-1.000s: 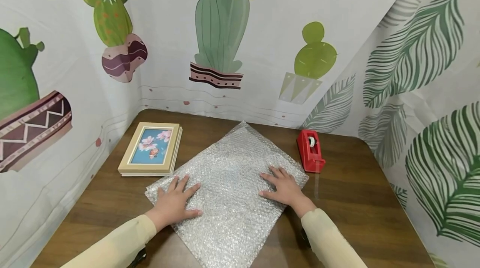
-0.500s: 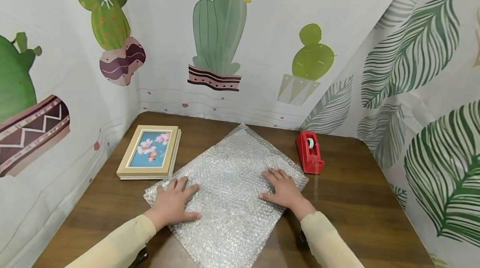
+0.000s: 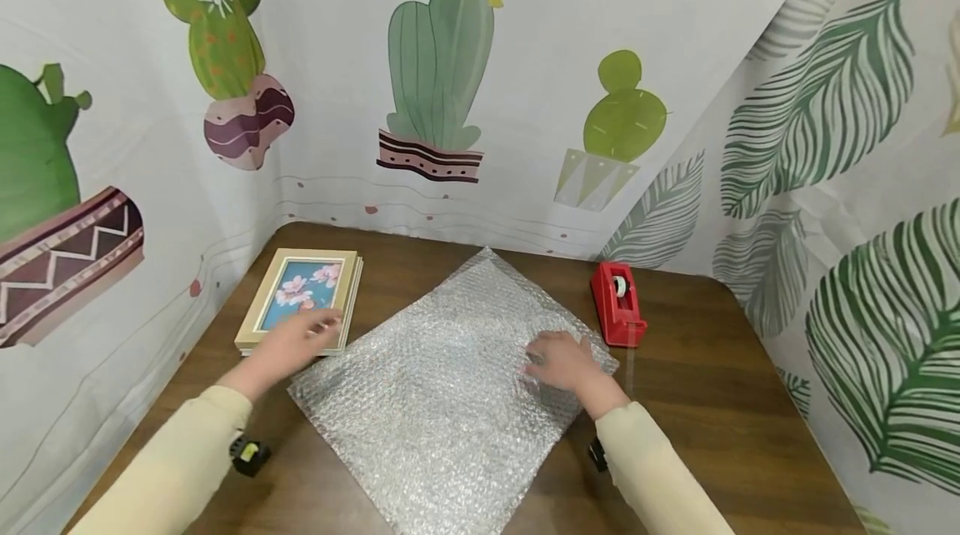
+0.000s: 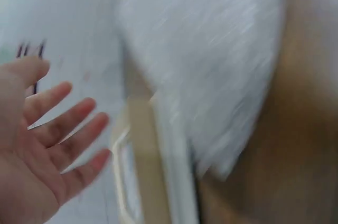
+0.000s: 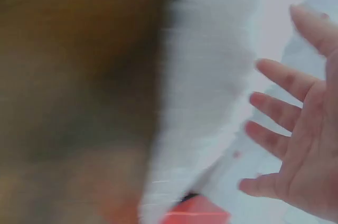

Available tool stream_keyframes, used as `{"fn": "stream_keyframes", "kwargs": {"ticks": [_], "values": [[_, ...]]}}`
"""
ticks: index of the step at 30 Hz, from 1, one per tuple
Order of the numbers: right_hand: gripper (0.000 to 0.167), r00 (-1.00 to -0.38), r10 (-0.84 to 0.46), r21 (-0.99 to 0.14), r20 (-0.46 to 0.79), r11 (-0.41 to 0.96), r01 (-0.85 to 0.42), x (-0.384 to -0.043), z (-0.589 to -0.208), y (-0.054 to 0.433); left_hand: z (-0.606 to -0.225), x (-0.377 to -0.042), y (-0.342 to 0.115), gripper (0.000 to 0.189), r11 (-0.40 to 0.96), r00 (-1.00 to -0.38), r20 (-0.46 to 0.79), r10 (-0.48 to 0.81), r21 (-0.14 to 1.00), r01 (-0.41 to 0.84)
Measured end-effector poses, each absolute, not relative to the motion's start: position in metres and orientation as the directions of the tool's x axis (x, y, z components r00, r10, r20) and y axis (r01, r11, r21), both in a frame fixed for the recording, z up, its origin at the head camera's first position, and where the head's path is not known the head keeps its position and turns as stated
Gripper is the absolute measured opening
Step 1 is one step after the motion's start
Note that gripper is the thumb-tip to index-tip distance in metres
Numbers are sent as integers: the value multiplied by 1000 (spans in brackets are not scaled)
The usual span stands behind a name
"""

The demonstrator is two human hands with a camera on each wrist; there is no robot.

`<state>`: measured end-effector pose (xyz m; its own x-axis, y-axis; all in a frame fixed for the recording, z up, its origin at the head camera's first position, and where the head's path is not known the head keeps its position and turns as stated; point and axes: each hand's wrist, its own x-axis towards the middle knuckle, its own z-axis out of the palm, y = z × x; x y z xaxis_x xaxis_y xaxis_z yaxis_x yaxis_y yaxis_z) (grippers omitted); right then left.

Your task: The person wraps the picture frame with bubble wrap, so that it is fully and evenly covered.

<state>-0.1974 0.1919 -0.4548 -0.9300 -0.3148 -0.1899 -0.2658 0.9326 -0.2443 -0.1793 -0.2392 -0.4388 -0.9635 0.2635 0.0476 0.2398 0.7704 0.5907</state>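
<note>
A sheet of bubble wrap [image 3: 442, 418] lies cornerwise on the table, its near corner running out of the head view. At its left is a small stack of picture frames [image 3: 300, 283], the top one gold-rimmed with pink flowers on blue. My left hand [image 3: 288, 347] hovers over the stack's near side, fingers spread and holding nothing in the left wrist view. Above the wrap's right part is my right hand [image 3: 566, 362], its fingers relaxed and apart in the right wrist view. Whether it touches the wrap I cannot tell.
A red tape dispenser [image 3: 618, 310] stands just beyond the wrap's right corner, a strip of tape hanging toward the front. Wall cloth [image 3: 330, 60] printed with cacti and leaves borders the brown table [image 3: 712, 402] at the back and sides.
My left hand has lifted off the bubble wrap and moved left and forward to the picture frames. My right hand's fingers have drawn in slightly over the wrap.
</note>
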Motion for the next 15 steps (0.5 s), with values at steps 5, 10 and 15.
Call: {"fn": "stream_keyframes", "kwargs": {"ticks": [5,10,15], "values": [[45,-945,-304,-436,-118,871,-226,-216,-429,166,-414,-189,-285,49,722,-996,51,78,686,91],[46,-939,-310,-716,-147,689,-115,-226,-416,128,-420,-197,-326,60,567,-1000,18,-12,824,8],[49,-928,-302,-913,-218,400,85,-227,-424,84,-440,-198,-351,67,393,-999,1,-45,919,-17]]}}
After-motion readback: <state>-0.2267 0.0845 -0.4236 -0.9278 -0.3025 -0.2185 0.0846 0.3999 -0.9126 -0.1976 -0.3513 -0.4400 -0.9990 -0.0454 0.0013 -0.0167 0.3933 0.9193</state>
